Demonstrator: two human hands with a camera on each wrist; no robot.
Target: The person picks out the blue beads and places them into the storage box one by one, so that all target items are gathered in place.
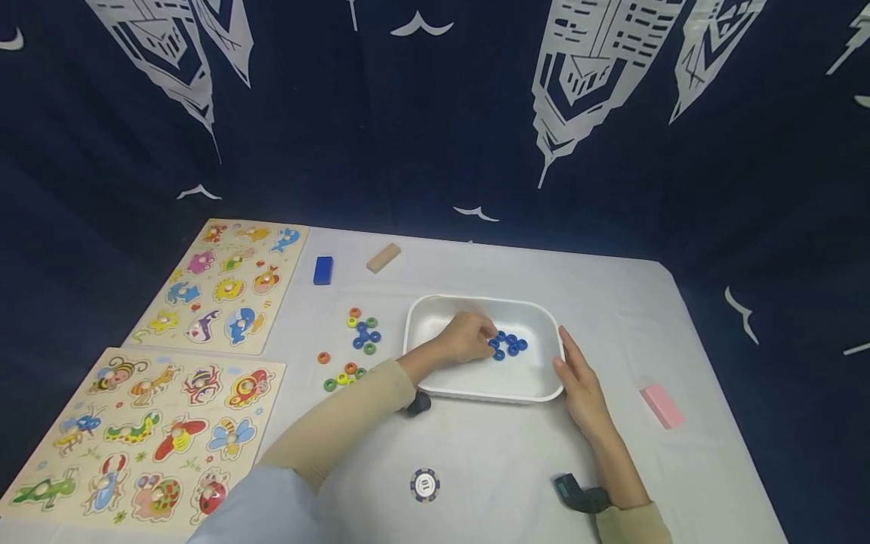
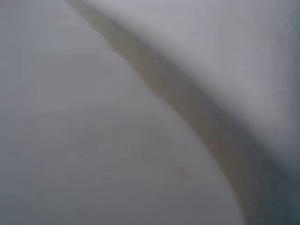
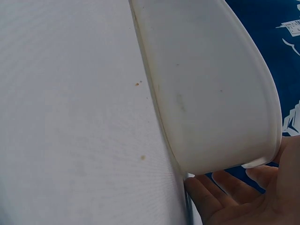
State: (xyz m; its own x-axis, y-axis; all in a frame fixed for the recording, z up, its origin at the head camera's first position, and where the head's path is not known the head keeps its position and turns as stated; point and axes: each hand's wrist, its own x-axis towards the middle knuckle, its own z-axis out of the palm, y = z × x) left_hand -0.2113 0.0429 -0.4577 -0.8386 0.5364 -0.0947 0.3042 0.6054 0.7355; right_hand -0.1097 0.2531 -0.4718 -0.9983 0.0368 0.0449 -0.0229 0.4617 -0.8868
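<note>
A white tray (image 1: 462, 387) stands mid-table with several blue beads (image 1: 512, 339) on its floor. My left hand (image 1: 466, 337) reaches into it from the left, fingers curled, pinching a blue bead (image 1: 494, 344) at the near edge of the group. Its fingertips are partly hidden. My right hand (image 1: 581, 387) touches the tray's right end, its fingers fairly straight along the wall and its thumb at the rim. In the right wrist view, the fingers (image 3: 229, 187) meet the outside of the tray (image 3: 211, 93). The left wrist view is a blur of pale surfaces.
Loose coloured beads (image 1: 363, 337) lie left of the tray. Two picture puzzle boards (image 1: 285, 302) fill the left side. A blue block (image 1: 323, 270) and a wooden block (image 1: 384, 258) lie behind, a pink block (image 1: 662, 406) right, a poker chip (image 1: 424, 485) in front.
</note>
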